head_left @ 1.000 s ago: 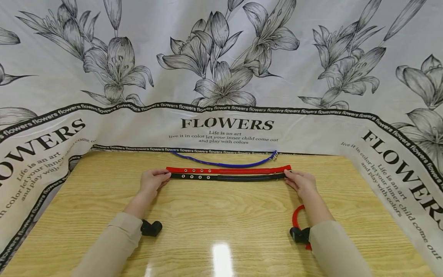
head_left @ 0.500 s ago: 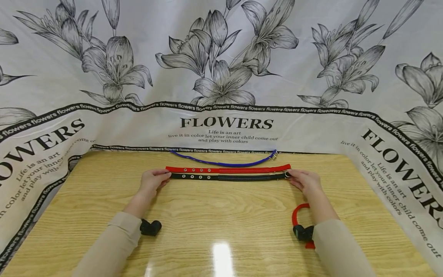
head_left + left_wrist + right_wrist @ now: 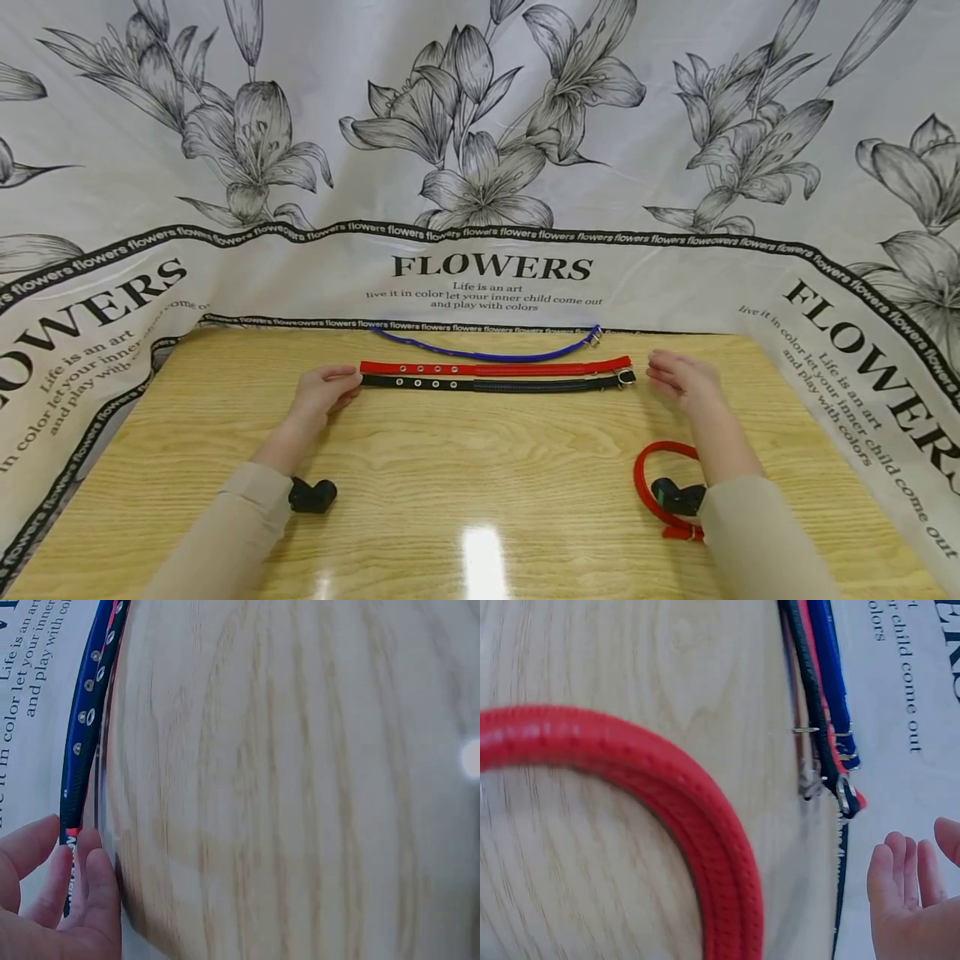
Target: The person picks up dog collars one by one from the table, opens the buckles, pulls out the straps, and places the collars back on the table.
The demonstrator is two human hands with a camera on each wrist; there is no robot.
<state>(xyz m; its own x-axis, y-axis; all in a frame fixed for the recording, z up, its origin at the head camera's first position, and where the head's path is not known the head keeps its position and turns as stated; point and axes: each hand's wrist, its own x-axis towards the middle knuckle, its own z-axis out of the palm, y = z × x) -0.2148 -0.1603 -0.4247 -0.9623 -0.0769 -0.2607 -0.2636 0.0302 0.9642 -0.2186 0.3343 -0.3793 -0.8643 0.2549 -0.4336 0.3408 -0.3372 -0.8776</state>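
Note:
A black collar [image 3: 540,386] with metal eyelets lies stretched out sideways on the table, just in front of a red collar [image 3: 525,369]. At the black collar's left end is my left hand [image 3: 324,395]; in the left wrist view its thumb and fingers are apart, with no strap plainly pinched between them. My right hand [image 3: 690,383] is off the right end, where a buckle and ring [image 3: 626,378] show, its fingers extended and holding nothing. Behind both, a blue collar [image 3: 510,358] curves along the table's back edge.
Another red collar [image 3: 643,479] lies coiled at the right, partly hidden by my right sleeve and the black wrist camera [image 3: 678,497]. A white flower-printed cloth [image 3: 480,287] hangs behind the wooden table [image 3: 480,467].
My right hand has let go of the black collar's right end and moved right. My left hand has slipped slightly left off the other end. The collars stay almost where they were.

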